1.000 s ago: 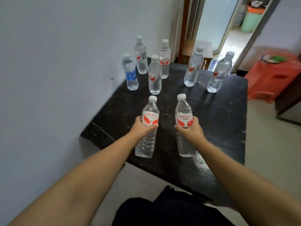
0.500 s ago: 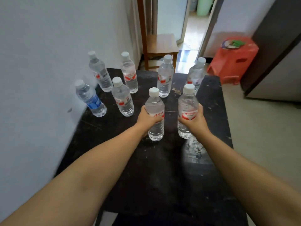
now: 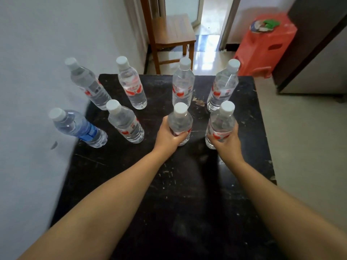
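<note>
Two clear water bottles with white caps and red labels stand upright on the black table (image 3: 187,194). My left hand (image 3: 168,136) grips the left bottle (image 3: 180,121) around its lower body. My right hand (image 3: 226,142) grips the right bottle (image 3: 221,122) the same way. Both bottle bases seem to touch the tabletop, in the middle of the table just in front of the back row.
Several more bottles stand behind and to the left: a blue-labelled bottle (image 3: 78,128), a red-labelled bottle (image 3: 124,122) and others by the far edge. A white wall (image 3: 37,72) runs along the left. Beyond the table stand a wooden chair (image 3: 172,32) and a red plastic stool (image 3: 266,44).
Both hands carried their bottles forward from the table's near edge to its middle and lowered them onto the top. The camera moved in closer over the table.
</note>
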`<state>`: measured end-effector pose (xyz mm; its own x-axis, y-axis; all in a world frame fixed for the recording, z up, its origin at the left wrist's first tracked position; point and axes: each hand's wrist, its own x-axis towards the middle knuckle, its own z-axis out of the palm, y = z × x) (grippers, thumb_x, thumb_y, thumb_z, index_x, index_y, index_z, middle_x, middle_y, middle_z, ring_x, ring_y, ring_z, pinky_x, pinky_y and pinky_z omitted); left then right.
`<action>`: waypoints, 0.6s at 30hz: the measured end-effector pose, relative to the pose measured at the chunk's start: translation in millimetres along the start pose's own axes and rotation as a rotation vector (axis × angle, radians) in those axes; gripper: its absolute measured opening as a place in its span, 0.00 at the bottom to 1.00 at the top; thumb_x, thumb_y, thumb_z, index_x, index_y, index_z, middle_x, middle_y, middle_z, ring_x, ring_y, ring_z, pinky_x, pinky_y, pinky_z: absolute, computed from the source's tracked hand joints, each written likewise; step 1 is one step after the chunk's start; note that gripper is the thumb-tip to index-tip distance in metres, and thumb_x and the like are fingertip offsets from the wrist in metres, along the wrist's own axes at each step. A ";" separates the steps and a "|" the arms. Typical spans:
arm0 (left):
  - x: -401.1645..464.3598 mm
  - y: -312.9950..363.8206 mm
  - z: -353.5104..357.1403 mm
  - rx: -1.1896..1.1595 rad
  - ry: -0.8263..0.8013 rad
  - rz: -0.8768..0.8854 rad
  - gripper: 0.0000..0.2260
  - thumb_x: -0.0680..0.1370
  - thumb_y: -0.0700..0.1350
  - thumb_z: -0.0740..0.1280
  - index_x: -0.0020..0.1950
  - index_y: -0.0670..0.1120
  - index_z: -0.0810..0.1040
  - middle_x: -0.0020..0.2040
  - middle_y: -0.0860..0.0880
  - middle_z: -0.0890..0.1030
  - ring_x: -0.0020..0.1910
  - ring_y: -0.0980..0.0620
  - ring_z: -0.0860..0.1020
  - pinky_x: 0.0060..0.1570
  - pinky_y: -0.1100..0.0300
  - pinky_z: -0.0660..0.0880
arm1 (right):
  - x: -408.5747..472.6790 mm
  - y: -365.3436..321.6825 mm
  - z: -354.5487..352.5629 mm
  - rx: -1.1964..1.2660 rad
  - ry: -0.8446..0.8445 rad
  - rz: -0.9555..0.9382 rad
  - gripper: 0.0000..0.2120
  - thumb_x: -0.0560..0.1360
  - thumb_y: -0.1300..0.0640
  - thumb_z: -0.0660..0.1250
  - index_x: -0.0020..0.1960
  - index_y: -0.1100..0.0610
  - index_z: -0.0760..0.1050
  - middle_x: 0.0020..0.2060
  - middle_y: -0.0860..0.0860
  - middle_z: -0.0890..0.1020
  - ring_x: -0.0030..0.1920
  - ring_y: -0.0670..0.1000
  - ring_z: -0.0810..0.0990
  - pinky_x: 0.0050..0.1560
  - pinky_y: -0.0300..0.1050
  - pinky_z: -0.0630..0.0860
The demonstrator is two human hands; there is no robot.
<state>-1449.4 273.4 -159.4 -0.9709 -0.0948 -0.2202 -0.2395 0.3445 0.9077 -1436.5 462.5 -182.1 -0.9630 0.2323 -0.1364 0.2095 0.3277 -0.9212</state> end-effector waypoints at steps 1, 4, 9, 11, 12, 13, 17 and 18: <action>-0.9 -0.8 -0.2 0.000 0.004 0.009 0.29 0.71 0.41 0.75 0.68 0.44 0.67 0.52 0.56 0.73 0.49 0.62 0.72 0.41 0.84 0.67 | -0.3 1.6 -1.0 -0.003 0.009 0.009 0.40 0.70 0.61 0.75 0.75 0.52 0.56 0.61 0.48 0.75 0.58 0.45 0.74 0.54 0.29 0.69; -2.7 -1.9 -0.1 0.009 0.009 0.020 0.29 0.71 0.41 0.75 0.68 0.45 0.66 0.55 0.55 0.73 0.52 0.60 0.73 0.43 0.83 0.67 | -4.0 5.7 -5.9 -0.025 0.005 0.035 0.42 0.70 0.59 0.75 0.76 0.54 0.54 0.65 0.53 0.74 0.59 0.47 0.74 0.58 0.38 0.68; -5.5 2.0 0.7 0.041 -0.012 0.008 0.31 0.71 0.43 0.75 0.69 0.45 0.65 0.58 0.52 0.73 0.56 0.58 0.72 0.53 0.65 0.67 | -7.6 5.8 -10.9 -0.062 -0.029 0.066 0.40 0.70 0.59 0.75 0.74 0.56 0.55 0.63 0.53 0.76 0.57 0.47 0.74 0.57 0.40 0.69; -8.1 2.1 1.0 0.060 -0.014 -0.007 0.31 0.70 0.44 0.75 0.69 0.45 0.64 0.62 0.49 0.74 0.57 0.55 0.73 0.54 0.63 0.67 | -6.5 6.8 -11.8 -0.030 -0.043 0.113 0.39 0.70 0.58 0.75 0.73 0.55 0.56 0.63 0.54 0.76 0.60 0.51 0.76 0.58 0.42 0.70; -8.6 2.0 1.2 0.074 -0.012 -0.020 0.32 0.70 0.45 0.75 0.69 0.45 0.64 0.63 0.47 0.74 0.58 0.53 0.74 0.54 0.62 0.68 | -6.6 6.8 -12.1 -0.023 -0.059 0.145 0.38 0.70 0.56 0.75 0.72 0.55 0.57 0.63 0.53 0.76 0.62 0.53 0.76 0.59 0.44 0.71; -9.5 2.5 1.1 0.088 -0.008 -0.032 0.32 0.70 0.45 0.76 0.69 0.45 0.64 0.64 0.46 0.74 0.60 0.51 0.74 0.55 0.61 0.68 | -7.9 7.0 -12.8 -0.017 -0.077 0.168 0.37 0.70 0.55 0.75 0.71 0.56 0.57 0.62 0.52 0.76 0.62 0.54 0.76 0.60 0.45 0.71; -9.4 8.8 0.9 0.152 -0.039 -0.097 0.35 0.71 0.43 0.75 0.72 0.45 0.59 0.67 0.44 0.72 0.66 0.45 0.72 0.62 0.56 0.68 | -15.7 4.1 -22.3 0.000 -0.135 0.268 0.37 0.72 0.53 0.74 0.72 0.59 0.57 0.64 0.55 0.74 0.62 0.54 0.75 0.59 0.45 0.71; -10.7 10.8 0.9 0.169 -0.052 -0.127 0.37 0.71 0.43 0.74 0.73 0.46 0.57 0.68 0.43 0.70 0.67 0.43 0.71 0.64 0.55 0.68 | -17.9 1.9 -26.4 -0.033 -0.160 0.295 0.37 0.73 0.53 0.72 0.73 0.58 0.56 0.65 0.56 0.73 0.62 0.55 0.74 0.58 0.45 0.70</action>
<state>-1441.6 278.9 -147.5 -0.9308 -0.1008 -0.3513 -0.3543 0.4845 0.7998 -1414.4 483.1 -171.8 -0.8737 0.1756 -0.4538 0.4865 0.2974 -0.8215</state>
